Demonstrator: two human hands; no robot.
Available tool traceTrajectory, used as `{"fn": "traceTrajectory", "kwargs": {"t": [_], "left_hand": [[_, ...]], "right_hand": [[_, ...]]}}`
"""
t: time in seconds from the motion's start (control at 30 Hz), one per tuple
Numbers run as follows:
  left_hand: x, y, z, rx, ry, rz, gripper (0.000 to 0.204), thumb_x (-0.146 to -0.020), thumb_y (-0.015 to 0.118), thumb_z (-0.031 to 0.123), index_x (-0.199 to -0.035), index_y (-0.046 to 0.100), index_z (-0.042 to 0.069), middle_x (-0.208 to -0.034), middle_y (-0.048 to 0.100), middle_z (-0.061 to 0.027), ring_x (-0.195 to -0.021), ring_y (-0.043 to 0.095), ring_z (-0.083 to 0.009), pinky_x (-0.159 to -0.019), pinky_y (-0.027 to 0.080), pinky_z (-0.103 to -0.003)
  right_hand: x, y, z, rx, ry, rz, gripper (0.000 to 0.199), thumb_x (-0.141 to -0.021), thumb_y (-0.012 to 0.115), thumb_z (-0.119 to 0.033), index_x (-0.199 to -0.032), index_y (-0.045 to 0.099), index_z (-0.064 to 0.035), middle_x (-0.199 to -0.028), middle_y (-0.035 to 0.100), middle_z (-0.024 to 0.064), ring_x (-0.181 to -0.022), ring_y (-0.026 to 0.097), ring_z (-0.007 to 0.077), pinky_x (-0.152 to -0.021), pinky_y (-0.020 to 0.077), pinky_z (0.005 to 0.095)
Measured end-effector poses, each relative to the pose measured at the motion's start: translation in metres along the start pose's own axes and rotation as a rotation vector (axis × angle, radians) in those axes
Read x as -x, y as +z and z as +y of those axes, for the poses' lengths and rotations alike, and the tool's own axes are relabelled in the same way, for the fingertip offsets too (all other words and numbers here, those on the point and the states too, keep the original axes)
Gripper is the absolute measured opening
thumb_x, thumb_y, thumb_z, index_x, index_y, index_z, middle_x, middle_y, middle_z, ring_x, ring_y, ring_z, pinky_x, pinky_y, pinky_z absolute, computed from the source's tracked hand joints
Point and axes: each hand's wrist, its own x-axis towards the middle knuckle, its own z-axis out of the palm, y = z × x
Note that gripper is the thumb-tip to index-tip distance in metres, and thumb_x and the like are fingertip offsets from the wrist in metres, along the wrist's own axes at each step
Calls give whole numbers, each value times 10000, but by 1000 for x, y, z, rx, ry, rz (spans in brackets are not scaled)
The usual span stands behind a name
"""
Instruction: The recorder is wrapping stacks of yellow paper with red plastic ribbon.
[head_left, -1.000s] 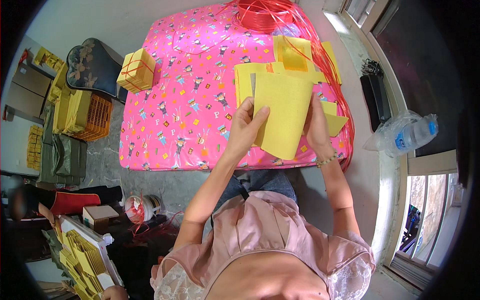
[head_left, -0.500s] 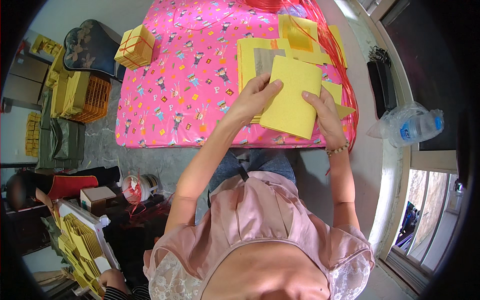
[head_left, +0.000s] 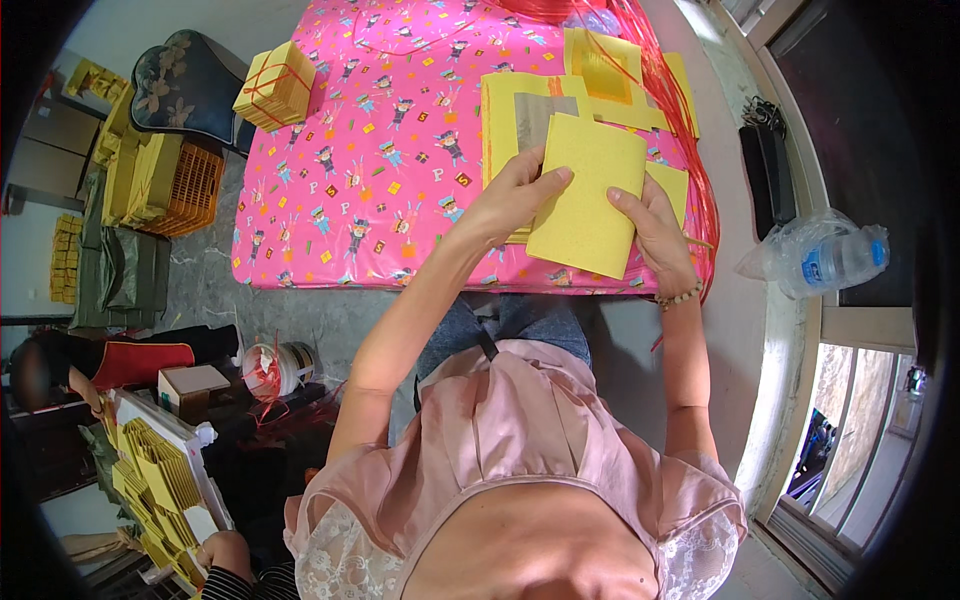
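A folded stack of yellow paper (head_left: 588, 205) is held up between both hands, tilted a little. My left hand (head_left: 522, 200) grips its left edge, thumb on the front and fingers behind. On the opposite edge, my right hand (head_left: 655, 225) presses its thumb on the face, the other fingers mostly hidden behind the paper. Under and beyond it, yellow sheets with a grey patch (head_left: 499, 110) lie on the pink patterned table cover (head_left: 340, 170). More yellow paper with a golden square (head_left: 607, 75) sits farther back.
Red plastic strings (head_left: 697, 165) hang along the table's right side. A yellow paper bundle tied in red (head_left: 275, 92) stands at the far left corner. A bagged plastic bottle (head_left: 835, 258) rests at right. Other people work at lower left beside stacked yellow paper (head_left: 160, 475) and a white bucket (head_left: 293, 368).
Both hands keep hold of the folded yellow paper, which has turned slightly. The whole view has shifted a little; nothing has been let go.
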Motion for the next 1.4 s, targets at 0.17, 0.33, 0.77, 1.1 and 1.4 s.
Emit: {"fn": "traceTrajectory", "kwargs": {"t": [0.17,0.33,0.77,1.1,1.4], "left_hand": [[-1,-3,-1,-49,-22,2,431,-992,546,198,-1350,446,-22,-1212,597,-86,-1077,574,-128,-908,476,-283],[-1,-1,-3,-85,30,-1,453,-997,517,175,-1386,396,-23,-1234,582,-93,-1109,555,-138,-938,457,-295],[10,23,-28,-199,297,154,522,-1011,436,124,-1464,239,-46,-1408,427,-146,-1304,394,-185,-1085,305,-297],[16,26,-32,-181,291,174,370,-1017,436,110,-1357,373,-20,-1244,527,-94,-1161,473,-135,-993,378,-284],[19,32,-49,-204,356,281,268,-995,454,120,-1218,436,-28,-958,598,-129,-855,552,-160,-761,457,-318]], "right_hand": [[-2,0,0,16,-7,-6,534,-929,597,-103,-1394,380,43,-1311,550,122,-1204,531,173,-1024,418,299],[-1,-2,0,-9,31,-10,529,-911,635,-85,-1382,415,16,-1282,568,87,-1168,544,147,-994,436,303],[10,-4,-5,130,-63,-31,610,-907,638,-62,-1435,337,-4,-1321,537,71,-1194,526,145,-1003,434,308],[10,-10,-6,139,-27,-103,549,-917,643,-74,-1399,392,6,-1305,549,65,-1175,538,137,-983,450,298],[11,3,-2,85,-139,155,283,-988,567,-168,-1215,584,0,-1078,667,28,-967,602,64,-851,481,233]]}}
